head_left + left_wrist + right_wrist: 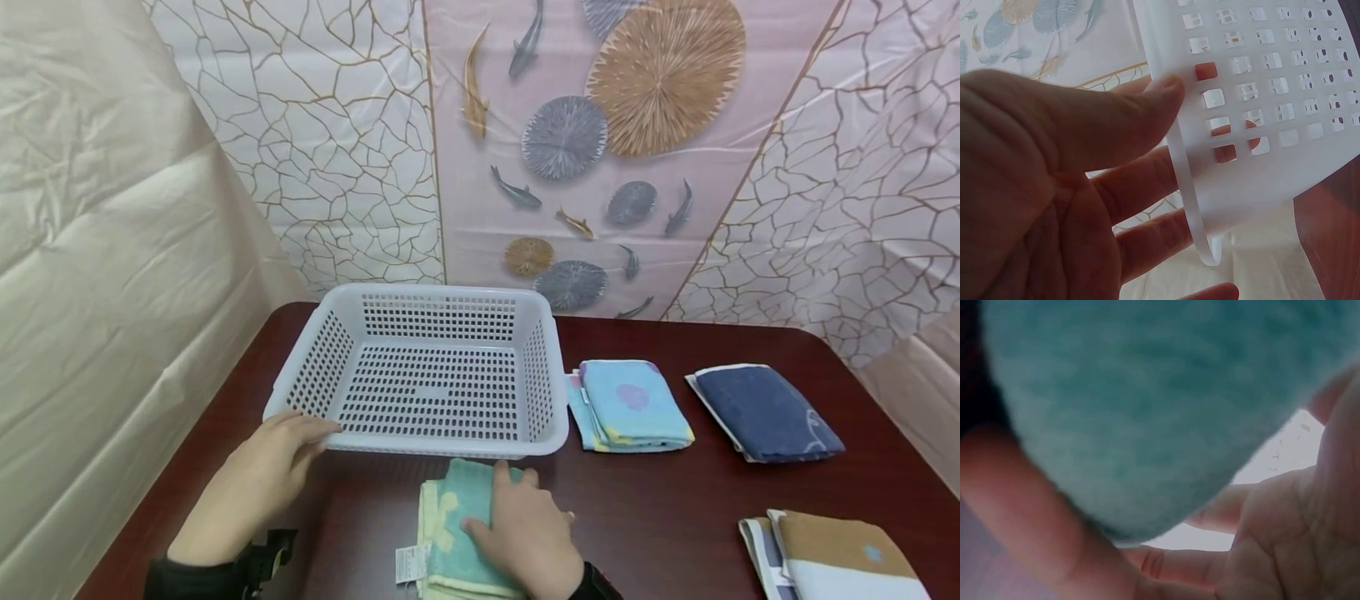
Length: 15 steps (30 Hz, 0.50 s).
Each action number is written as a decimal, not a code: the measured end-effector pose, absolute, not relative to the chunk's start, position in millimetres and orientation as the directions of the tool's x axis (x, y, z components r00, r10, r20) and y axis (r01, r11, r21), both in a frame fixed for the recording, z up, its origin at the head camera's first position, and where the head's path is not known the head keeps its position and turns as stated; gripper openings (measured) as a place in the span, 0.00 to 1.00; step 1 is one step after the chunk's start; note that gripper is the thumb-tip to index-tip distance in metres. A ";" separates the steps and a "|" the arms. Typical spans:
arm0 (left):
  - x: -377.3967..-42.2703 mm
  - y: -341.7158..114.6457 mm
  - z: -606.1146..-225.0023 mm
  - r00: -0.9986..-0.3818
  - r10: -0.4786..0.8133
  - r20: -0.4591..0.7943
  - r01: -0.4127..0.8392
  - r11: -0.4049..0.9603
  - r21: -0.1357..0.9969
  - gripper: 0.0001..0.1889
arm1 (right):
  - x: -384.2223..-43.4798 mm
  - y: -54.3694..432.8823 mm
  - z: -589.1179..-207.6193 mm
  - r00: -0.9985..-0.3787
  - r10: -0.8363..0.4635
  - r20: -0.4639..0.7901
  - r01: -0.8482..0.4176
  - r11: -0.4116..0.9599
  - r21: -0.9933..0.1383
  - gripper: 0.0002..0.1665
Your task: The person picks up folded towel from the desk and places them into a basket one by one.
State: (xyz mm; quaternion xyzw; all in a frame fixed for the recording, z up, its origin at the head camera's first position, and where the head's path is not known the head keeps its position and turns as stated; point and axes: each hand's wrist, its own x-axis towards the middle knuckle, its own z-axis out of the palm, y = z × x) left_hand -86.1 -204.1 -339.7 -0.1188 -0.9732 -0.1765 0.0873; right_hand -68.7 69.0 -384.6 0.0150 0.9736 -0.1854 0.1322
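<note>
A white plastic basket (431, 392) with slotted walls stands on the dark table, and no towel shows inside it. My left hand (255, 479) holds its near left corner. In the left wrist view, the thumb (1122, 119) presses one face of the basket wall (1272, 150) and the fingers reach behind the rim. Just in front of the basket lies a folded green towel (465, 517) with yellow patterning and a white label. My right hand (528, 533) grips its right side. Close up in the right wrist view, the towel (1141, 412) covers part of the fingers.
Right of the basket lies a folded light blue towel (637, 408), with a folded navy towel (772, 412) farther right. A brown and white towel (840, 550) is near the front right. Patterned cloth (360, 167) hangs behind the table (637, 508).
</note>
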 end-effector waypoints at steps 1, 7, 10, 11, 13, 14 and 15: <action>-86.3 -203.7 -339.9 -0.959 0.197 0.205 0.256 0.910 0.325 0.13 | -68.8 69.0 -384.8 -0.966 -0.021 -0.257 0.076 0.929 -0.362 0.52; -85.9 -202.5 -343.0 -0.960 0.199 0.198 0.255 0.912 0.320 0.13 | -70.8 84.8 -382.5 -0.958 -0.084 -0.275 0.048 0.896 -0.441 0.52; -81.9 -202.5 -343.9 -0.958 0.203 0.203 0.258 0.919 0.298 0.15 | -72.7 100.1 -378.1 -0.953 -0.134 -0.271 0.024 0.860 -0.509 0.49; -80.3 -202.5 -343.4 -0.954 0.208 0.216 0.266 0.919 0.292 0.17 | -73.4 105.0 -377.0 -0.953 -0.145 -0.266 0.017 0.851 -0.526 0.48; -76.3 -202.3 -341.9 -0.941 0.219 0.257 0.291 0.912 0.288 0.19 | -74.4 114.4 -374.5 -0.951 -0.148 -0.271 0.029 0.831 -0.556 0.47; -74.5 -201.8 -340.5 -0.934 0.224 0.279 0.304 0.908 0.289 0.20 | -74.4 118.7 -373.8 -0.950 -0.143 -0.276 0.042 0.820 -0.571 0.46; -72.5 -201.0 -338.8 -0.921 0.234 0.311 0.327 0.899 0.290 0.21 | -74.3 122.8 -373.5 -0.951 -0.137 -0.278 0.057 0.806 -0.590 0.45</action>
